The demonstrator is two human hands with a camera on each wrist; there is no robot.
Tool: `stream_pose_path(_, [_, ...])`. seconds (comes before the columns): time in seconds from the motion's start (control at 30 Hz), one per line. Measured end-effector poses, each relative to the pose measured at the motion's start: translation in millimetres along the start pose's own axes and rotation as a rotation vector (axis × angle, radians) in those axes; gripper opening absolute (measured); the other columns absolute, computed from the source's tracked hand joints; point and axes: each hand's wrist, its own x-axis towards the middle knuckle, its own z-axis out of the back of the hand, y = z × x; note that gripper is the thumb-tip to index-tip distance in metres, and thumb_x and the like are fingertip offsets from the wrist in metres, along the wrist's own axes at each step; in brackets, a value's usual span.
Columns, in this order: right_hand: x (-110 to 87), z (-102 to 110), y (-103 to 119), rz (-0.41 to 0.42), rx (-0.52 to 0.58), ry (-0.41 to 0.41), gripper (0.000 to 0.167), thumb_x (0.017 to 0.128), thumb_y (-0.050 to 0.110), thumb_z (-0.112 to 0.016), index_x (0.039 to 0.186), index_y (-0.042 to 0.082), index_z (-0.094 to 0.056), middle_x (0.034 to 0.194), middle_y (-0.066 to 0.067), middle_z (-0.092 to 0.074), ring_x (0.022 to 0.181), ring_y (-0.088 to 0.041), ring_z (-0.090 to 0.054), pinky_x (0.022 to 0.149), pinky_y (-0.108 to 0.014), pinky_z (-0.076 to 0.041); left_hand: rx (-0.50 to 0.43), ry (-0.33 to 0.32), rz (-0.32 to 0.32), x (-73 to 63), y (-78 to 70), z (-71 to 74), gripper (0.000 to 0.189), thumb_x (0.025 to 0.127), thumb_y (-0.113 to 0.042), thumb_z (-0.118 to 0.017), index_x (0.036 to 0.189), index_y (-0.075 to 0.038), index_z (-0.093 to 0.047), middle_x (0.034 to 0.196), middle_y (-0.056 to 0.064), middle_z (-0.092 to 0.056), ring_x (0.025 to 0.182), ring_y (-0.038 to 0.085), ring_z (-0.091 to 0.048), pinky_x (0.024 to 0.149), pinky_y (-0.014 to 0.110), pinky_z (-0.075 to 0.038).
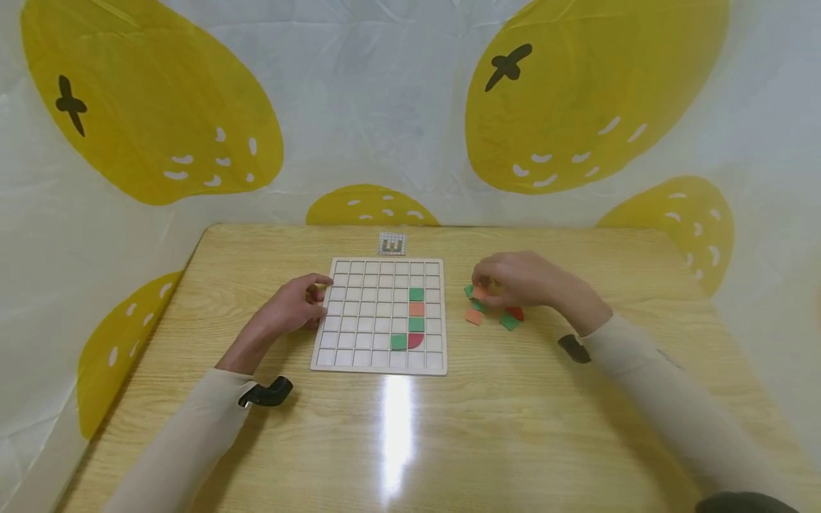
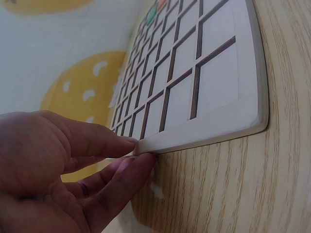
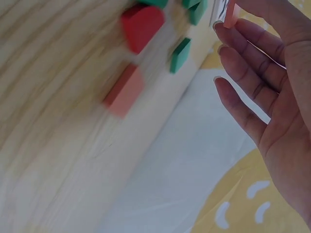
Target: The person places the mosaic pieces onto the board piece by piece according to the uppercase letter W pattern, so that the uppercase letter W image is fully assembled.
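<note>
My left hand (image 1: pixel 295 306) pinches the left edge of a pale wooden grid board (image 1: pixel 349 342), thumb on the rim and fingers against its side in the left wrist view. Toward the board's right, a green tile (image 1: pixel 416 294), an orange tile (image 1: pixel 417 309) and another green tile (image 1: pixel 417 324) run down one column. Below them lies a red rounded tile (image 1: pixel 415 341) with a green tile (image 1: pixel 399 343) to its left. Right of the board, my right hand (image 1: pixel 522 278) pinches an orange tile (image 3: pixel 230 14) between thumb and forefinger, the other fingers extended.
Loose tiles lie under and around the right hand, among them an orange tile (image 3: pixel 124 91), a red rounded tile (image 3: pixel 142 26) and a green tile (image 1: pixel 509 322). Behind the board is a small pattern card (image 1: pixel 392 244). A lemon-printed cloth (image 1: pixel 378 107) hangs behind the wooden table (image 1: pixel 308 442).
</note>
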Motion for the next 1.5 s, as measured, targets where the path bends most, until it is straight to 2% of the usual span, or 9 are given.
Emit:
stream_pose_path(0.2, [13.3,-3,10,0.069,-0.012,-0.020,0.008,0.089,0.025,-0.075,0.089,0.019,-0.070,0.085,0.007,-0.068,0.077,-0.010,-0.061,0.062,-0.029,-0.048,0.014,-0.007,0.002,0.3,-0.9,-0.2,0.058,0.093,0.006,-0.063,0.148,0.002,-0.044,0.108,0.018,-0.049,0.085,0.024,-0.052,0.066,0.032,-0.051])
stream_pose_path(0.4, [26.2,-6,21,0.106,-0.042,0.019,0.011,0.088,0.027,-0.073,0.093,0.018,-0.069,0.085,0.005,-0.065,0.077,-0.008,-0.055,0.064,-0.028,-0.046,0.016,-0.006,-0.007,1.1,-0.4,-0.3,0.058,0.092,0.006,-0.063,0.147,0.003,-0.045,0.107,0.018,-0.049,0.083,0.024,-0.052,0.065,0.032,-0.051])
stream_pose_path(0.8, [51.4,-11,47,0.212,-0.031,0.035,0.014,0.092,0.028,-0.070,0.099,0.016,-0.071,0.092,0.006,-0.068,0.083,-0.009,-0.059,0.069,-0.029,-0.051,0.013,-0.006,0.003,1.1,0.3,0.9,0.057,0.093,0.006,-0.062,0.147,0.002,-0.045,0.108,0.017,-0.049,0.087,0.025,-0.053,0.067,0.032,-0.052])
stream_pose_path(0.97, [61.3,-16,57,0.228,-0.012,0.051,0.010,0.091,0.027,-0.070,0.097,0.020,-0.071,0.089,0.008,-0.067,0.082,-0.006,-0.057,0.066,-0.026,-0.048,0.009,-0.006,0.009,0.7,-0.4,1.0,0.058,0.092,0.006,-0.063,0.147,0.002,-0.045,0.108,0.017,-0.049,0.087,0.025,-0.052,0.067,0.032,-0.052])
stream_pose_path(1.13, [70.4,-22,67,0.248,-0.009,0.084,0.016,0.090,0.030,-0.072,0.101,0.019,-0.070,0.091,0.008,-0.065,0.084,-0.006,-0.056,0.067,-0.025,-0.047,0.012,-0.004,0.007,1.1,0.0,0.8,0.058,0.092,0.006,-0.063,0.147,0.002,-0.045,0.108,0.017,-0.049,0.086,0.024,-0.053,0.066,0.032,-0.052])
stream_pose_path(1.37, [81.7,-32,79,0.311,-0.028,0.084,0.010,0.091,0.030,-0.070,0.093,0.021,-0.067,0.083,0.009,-0.057,0.079,-0.006,-0.052,0.065,-0.026,-0.042,0.009,0.000,-0.003,1.9,0.4,0.5,0.059,0.092,0.007,-0.064,0.147,0.004,-0.044,0.108,0.019,-0.050,0.085,0.024,-0.053,0.067,0.033,-0.053])
stream_pose_path(1.5, [87.0,-34,87,0.320,-0.034,0.107,0.010,0.089,0.029,-0.071,0.093,0.020,-0.067,0.086,0.008,-0.058,0.081,-0.007,-0.052,0.067,-0.027,-0.044,0.013,-0.001,-0.004,2.1,1.2,0.1,0.059,0.091,0.008,-0.064,0.147,0.004,-0.045,0.108,0.018,-0.050,0.084,0.024,-0.053,0.066,0.032,-0.052])
